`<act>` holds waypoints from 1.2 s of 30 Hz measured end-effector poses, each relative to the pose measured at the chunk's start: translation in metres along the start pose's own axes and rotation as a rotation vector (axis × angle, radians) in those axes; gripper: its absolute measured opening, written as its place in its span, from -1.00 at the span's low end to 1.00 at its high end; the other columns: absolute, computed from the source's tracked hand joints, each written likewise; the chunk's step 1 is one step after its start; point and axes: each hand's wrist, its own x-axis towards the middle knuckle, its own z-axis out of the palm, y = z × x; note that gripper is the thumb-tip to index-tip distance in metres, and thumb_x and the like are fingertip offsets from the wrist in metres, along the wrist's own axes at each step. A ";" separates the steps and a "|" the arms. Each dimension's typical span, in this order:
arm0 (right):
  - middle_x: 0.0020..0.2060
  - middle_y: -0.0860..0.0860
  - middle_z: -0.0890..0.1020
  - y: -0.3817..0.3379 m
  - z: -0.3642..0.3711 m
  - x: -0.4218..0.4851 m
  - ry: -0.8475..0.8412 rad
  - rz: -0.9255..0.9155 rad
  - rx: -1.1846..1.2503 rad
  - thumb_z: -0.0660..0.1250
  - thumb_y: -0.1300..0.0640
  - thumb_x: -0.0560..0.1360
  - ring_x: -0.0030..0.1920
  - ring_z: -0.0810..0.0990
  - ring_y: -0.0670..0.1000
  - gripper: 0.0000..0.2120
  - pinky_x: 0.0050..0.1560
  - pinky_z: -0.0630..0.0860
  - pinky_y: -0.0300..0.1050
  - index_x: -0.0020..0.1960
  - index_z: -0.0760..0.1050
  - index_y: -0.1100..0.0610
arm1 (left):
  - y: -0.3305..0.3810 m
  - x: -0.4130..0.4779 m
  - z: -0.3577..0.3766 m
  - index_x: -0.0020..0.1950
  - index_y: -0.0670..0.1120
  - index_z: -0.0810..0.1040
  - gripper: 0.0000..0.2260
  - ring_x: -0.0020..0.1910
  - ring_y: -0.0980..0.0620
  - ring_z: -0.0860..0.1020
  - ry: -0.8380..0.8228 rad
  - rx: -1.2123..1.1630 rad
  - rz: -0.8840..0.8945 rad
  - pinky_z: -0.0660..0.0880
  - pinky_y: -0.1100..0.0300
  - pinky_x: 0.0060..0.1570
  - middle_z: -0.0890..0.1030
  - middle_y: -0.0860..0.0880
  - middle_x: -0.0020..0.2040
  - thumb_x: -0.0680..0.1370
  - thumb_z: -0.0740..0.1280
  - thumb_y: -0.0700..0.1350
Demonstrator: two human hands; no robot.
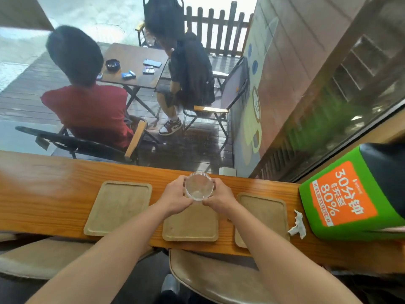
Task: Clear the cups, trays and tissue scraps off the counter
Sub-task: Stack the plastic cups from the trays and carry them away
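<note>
Fingers [181, 182] of both sets are curled round the clear cup [199, 189], one set on each side of its wall; you hold nothing else.

Left to right along the worktop [43, 194]:
- left tray [118, 208]: flat, near the front edge, apart from your hands.
- left hand [175, 198]: grips the cup's left side.
- cup: between your hands, over the far edge of the middle tray [190, 227]. Cannot tell whether it is lifted or resting.
- right hand [221, 197]: grips the cup's right side.
- right tray [263, 213]: flat, partly under your right forearm.
- tissue scrap [298, 224]: just beside the right tray, near the green box [350, 194].

Handling, judged: the cup looks like glass, so rigid, smooth, probably slippery and breakable. Hold it round the wall, low down, not by the rim. The trays look stiff, thin and light; take each by a raised edge, or stack them. The scrap is soft and weightless; pinch it anywhere.
</note>
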 end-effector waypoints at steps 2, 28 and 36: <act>0.16 0.05 0.59 -0.006 -0.016 -0.009 0.057 -0.009 0.053 0.55 0.30 0.32 0.07 0.55 0.00 -0.41 -0.14 0.50 -0.25 0.28 0.42 0.09 | 0.020 0.002 -0.009 0.21 0.06 0.41 -0.49 -0.13 0.11 0.59 -0.020 -0.017 0.052 0.53 0.28 -0.20 0.56 0.10 0.04 0.34 0.54 -0.12; 0.16 0.10 0.56 0.156 -0.076 -0.316 0.867 0.190 1.043 0.51 0.25 0.44 0.15 0.61 0.12 -0.46 -0.13 0.60 -0.06 0.33 0.36 0.09 | 0.204 -0.151 0.181 0.29 -0.11 0.47 -0.48 0.14 -0.10 0.59 -0.856 -0.163 0.371 0.57 -0.06 0.17 0.58 -0.15 0.15 0.37 0.52 -0.30; 0.11 0.06 0.61 0.267 -0.099 -0.445 1.090 0.265 1.123 0.55 0.21 0.41 0.03 0.67 0.05 -0.48 -0.21 0.66 -0.09 0.29 0.42 0.06 | 0.259 -0.261 0.309 0.27 -0.08 0.50 -0.35 0.09 -0.13 0.63 -0.993 -0.084 0.471 0.59 -0.18 0.12 0.61 -0.17 0.15 0.19 0.53 -0.14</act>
